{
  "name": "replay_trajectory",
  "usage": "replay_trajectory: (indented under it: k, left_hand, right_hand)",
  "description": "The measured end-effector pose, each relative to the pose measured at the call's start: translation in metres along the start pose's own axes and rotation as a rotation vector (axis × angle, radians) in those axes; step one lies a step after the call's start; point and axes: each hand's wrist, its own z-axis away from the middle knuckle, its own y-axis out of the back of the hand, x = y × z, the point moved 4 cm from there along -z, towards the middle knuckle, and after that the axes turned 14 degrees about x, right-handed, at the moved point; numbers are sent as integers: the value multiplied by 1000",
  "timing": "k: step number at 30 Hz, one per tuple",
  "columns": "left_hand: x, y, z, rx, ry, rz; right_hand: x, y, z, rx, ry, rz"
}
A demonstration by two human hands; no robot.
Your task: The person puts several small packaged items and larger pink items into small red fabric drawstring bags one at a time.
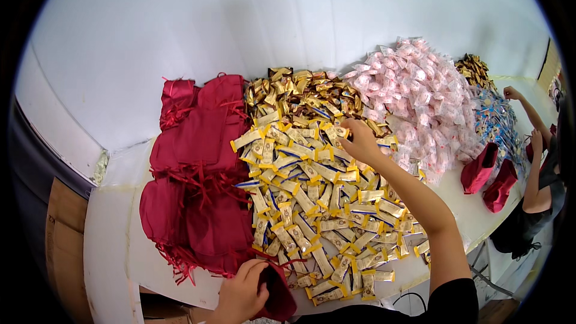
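Low at the front, my left hand [243, 290] grips the rim of a dark red cloth pouch [281, 294], whose mouth gapes upward. My right hand [361, 141] reaches over a wide heap of yellow-and-white wrapped snack bars [310, 202]. Its thumb and fingertips are at one bar [335, 133] near the heap's far side; whether they grip it is unclear. Just beyond lies a heap of gold-and-brown wrapped packets [306, 90]. Stacks of red drawstring pouches [202, 137] with ribbon ties lie left of the bars.
Pink-and-white clear-wrapped packets [418, 85] are heaped at right, beside blue packets [495, 114] and more gold ones [474, 68]. Two red pouches [479, 168] stand near another person's arms [533, 117] at the right edge. A white wall [180, 22] backs the table; a cardboard box [65, 238] stands left.
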Motion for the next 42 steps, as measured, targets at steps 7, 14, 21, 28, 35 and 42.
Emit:
replay_trajectory:
  k: [7,14,21,28,35,42]
  left_hand:
    - [-17,8,11,-26,-59,85]
    - [-40,5,12,-14,-41,78]
    - [-23,29,8,116,100,334]
    - [-24,8,4,44,217,433]
    - [-14,-3,-7,22,113,428]
    - [-15,0,-7,68,150,410]
  right_hand:
    - [5,-55,-31,-476,47,376]
    - [27,-33,-62,-147,-372,-305]
    - [58,6,-83,-131,-602,-387]
    - [72,9,-68,-266,-222,355]
    - [90,-14,-52,-254,-243,355]
    - [131,58,-60,-60,-459,-132]
